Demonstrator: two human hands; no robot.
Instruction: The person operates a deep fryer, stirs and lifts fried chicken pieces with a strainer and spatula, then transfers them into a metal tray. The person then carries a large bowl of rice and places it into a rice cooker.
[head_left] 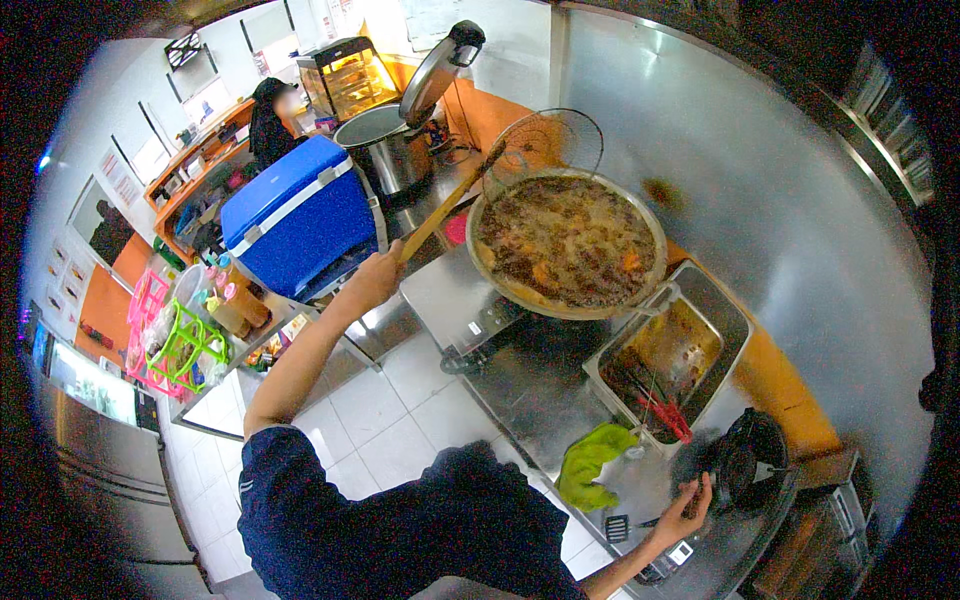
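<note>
My left hand [374,280] is wrapped round the long wooden handle [440,222] of a wire skimmer [550,145]. The skimmer's round mesh hangs over the back rim of a wide pan [480,268] of dark, bubbling oil. Browned pieces of food [565,245] fry in the oil. At the lower right, my right hand [688,508] is closed round what looks like the handle of a black frying pan [742,470]. A slotted black spatula [617,528] lies close to that hand.
A steel tray [735,345] with red-handled tongs [665,415] and a green cloth [592,468] sit right of the burner. Leftward are a blue cooler [295,215], a tall pot [390,160] with raised lid, and sauce bottles [240,305]. A person [270,130] is farther back.
</note>
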